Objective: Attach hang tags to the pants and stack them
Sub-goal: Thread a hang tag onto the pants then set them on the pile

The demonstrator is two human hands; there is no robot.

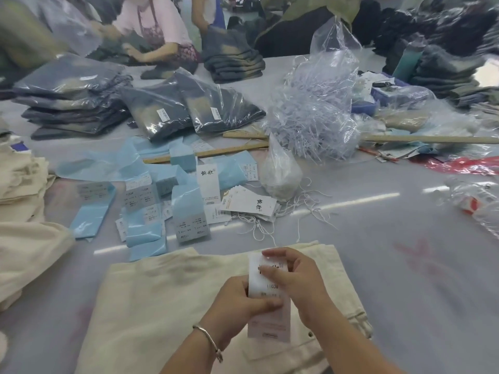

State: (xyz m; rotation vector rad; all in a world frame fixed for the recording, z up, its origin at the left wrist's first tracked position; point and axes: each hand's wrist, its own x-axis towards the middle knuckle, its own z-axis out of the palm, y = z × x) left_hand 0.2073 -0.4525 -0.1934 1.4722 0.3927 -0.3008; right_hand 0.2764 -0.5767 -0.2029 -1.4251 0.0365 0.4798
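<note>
Both hands meet over a pair of cream pants [167, 306] lying flat on the grey counter [405, 265], and the grip is on a white hang tag [266, 290] held upright between them. The left hand [237, 303], with a metal bangle [209, 338] at its wrist, pinches the tag's left edge, thumb laid across its face. The right hand [294, 279] curls round the tag's upper right edge, fingertips on its top corner and thumb on the printed face. The tag's lower end hangs below the grip, over the pants' waistband. Directly beyond the grip, further up the counter, lies a fanned pile of loose hang tags [249, 205] with white strings [259, 228] tangled around it. Up and left of the grip, blue tissue sheets and small label packs [151, 201] are scattered. Just beyond the loose tags stands a small clear bag of white string [280, 176], and behind it a large clear bag of plastic fasteners [316, 103]. A wooden ruler [205, 153] lies past the labels. Far beyond and left of the grip, folded dark pants in plastic bags [189, 103] are stacked. To the left of the grip, at the counter's edge, more cream pants [24, 233] are piled. Across the counter another person's hand [132, 51] rests on dark garments.
</note>
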